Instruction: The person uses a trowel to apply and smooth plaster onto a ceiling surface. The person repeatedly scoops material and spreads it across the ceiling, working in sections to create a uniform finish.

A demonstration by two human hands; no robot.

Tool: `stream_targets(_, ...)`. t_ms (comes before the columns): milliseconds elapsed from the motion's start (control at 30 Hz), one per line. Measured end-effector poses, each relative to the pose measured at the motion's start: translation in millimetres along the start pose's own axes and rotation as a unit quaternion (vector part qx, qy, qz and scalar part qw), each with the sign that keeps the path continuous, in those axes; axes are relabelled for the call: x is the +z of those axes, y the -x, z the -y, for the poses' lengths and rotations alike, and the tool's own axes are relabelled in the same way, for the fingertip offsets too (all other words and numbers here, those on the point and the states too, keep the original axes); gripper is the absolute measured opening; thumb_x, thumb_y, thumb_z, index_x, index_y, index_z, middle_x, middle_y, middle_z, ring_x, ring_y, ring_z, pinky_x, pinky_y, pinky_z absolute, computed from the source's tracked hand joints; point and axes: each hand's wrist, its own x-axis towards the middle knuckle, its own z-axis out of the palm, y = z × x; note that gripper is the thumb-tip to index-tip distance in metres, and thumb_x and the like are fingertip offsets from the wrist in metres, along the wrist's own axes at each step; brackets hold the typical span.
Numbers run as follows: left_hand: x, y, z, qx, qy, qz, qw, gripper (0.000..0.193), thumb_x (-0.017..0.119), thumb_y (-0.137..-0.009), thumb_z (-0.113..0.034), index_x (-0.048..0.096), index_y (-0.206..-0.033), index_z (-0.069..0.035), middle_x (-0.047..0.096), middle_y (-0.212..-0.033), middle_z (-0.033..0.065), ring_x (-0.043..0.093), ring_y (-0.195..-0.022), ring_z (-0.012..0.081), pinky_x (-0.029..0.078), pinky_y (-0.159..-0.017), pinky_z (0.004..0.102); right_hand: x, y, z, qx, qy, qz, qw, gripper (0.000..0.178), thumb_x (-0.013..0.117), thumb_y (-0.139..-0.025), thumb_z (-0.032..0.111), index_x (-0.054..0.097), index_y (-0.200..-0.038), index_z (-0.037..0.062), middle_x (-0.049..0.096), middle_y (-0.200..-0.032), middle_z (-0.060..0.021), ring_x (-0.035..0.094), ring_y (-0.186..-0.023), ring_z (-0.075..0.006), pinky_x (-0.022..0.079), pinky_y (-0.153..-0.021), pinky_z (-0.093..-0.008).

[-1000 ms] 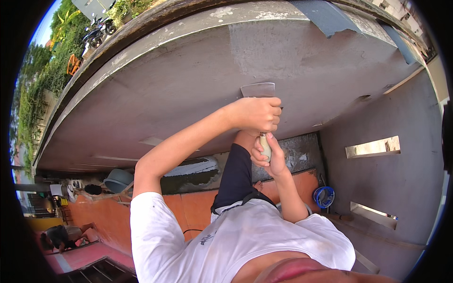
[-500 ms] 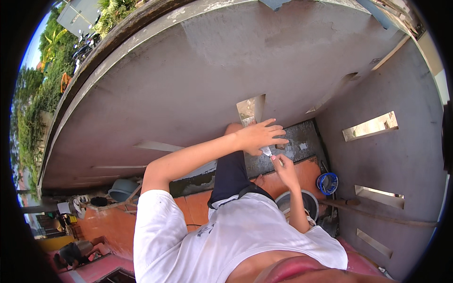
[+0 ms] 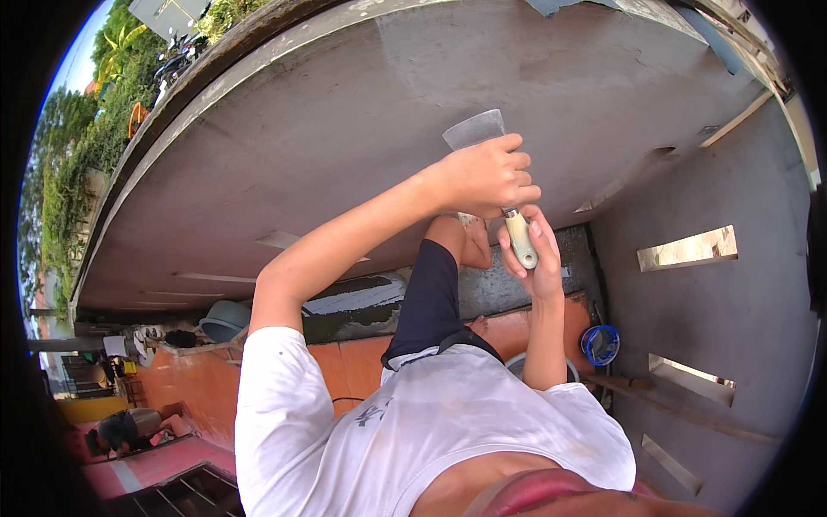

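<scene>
Both hands hold a putty knife (image 3: 493, 172) against a grey plastered wall (image 3: 345, 129). The left hand (image 3: 487, 177) is closed over the upper part, fingers pressing just below the wide metal blade. The right hand (image 3: 527, 250) wraps around the pale handle. A blue bucket (image 3: 600, 345) sits on the orange floor (image 3: 345, 362).
</scene>
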Motion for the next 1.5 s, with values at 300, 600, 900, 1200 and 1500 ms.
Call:
stream_targets(300, 15, 3, 33, 0.030, -0.074, -0.115, 0.990, 0.014, 0.069, -0.063, -0.024, 0.057, -0.065, -0.017, 0.051, -0.055, -0.0065, 0.050, -0.064, 0.0139, 0.039, -0.068, 0.0282, -5, -42, 11, -0.017, 0.002, 0.019, 1.000, 0.025, 0.050, -0.097, 0.023, 0.041, -0.113, 0.0065, 0.054, -0.086, -0.0145, 0.040, -0.042, -0.0081, 0.031, -0.038, -0.0197)
stream_targets(600, 8, -2, 44, 0.037, -0.063, -0.101, 0.992, 0.015, 0.065, -0.059, -0.022, 0.051, -0.059, -0.017, 0.047, -0.055, -0.0070, 0.049, -0.064, 0.0135, 0.042, -0.066, 0.0265, -4, -58, 20, -0.010, 0.086, 0.020, 0.996, 0.034, 0.050, -0.096, 0.031, 0.041, -0.117, 0.0054, 0.046, -0.071, -0.0066, 0.028, -0.040, -0.0034, 0.021, -0.037, -0.0182)
stream_targets(900, 20, 7, 43, 0.046, -0.069, -0.213, 0.974, 0.019, 0.066, -0.067, -0.019, 0.048, -0.064, -0.016, 0.045, -0.057, -0.0078, 0.047, -0.062, 0.0123, 0.040, -0.063, 0.0244, 8, -50, 15, -0.066, 0.219, -0.031, 0.973, 0.028, 0.050, -0.102, 0.028, 0.039, -0.113, 0.0043, 0.048, -0.067, -0.0063, 0.030, -0.041, -0.0031, 0.022, -0.038, -0.0184)
stream_targets(1200, -17, 16, 55, 0.084, -0.114, -0.181, 0.973, 0.027, 0.066, -0.064, -0.018, 0.039, -0.059, -0.017, 0.041, -0.057, -0.0073, 0.044, -0.061, 0.0133, 0.040, -0.061, 0.0244, 38, -67, 6, -0.102, 0.163, -0.013, 0.981, 0.028, 0.049, -0.101, 0.023, 0.039, -0.116, 0.0011, 0.048, -0.065, -0.0045, 0.030, -0.041, -0.0032, 0.022, -0.040, -0.0185)
stream_targets(1500, 13, 4, 44, 0.041, -0.066, -0.209, 0.975, 0.029, 0.065, -0.064, -0.017, 0.037, -0.059, -0.017, 0.041, -0.056, -0.0072, 0.046, -0.062, 0.0133, 0.040, -0.059, 0.0249, 12, -51, 22, -0.066, 0.224, -0.033, 0.972, 0.030, 0.050, -0.101, 0.024, 0.038, -0.117, 0.0012, 0.049, -0.064, -0.0043, 0.031, -0.040, -0.0026, 0.023, -0.039, -0.0190)
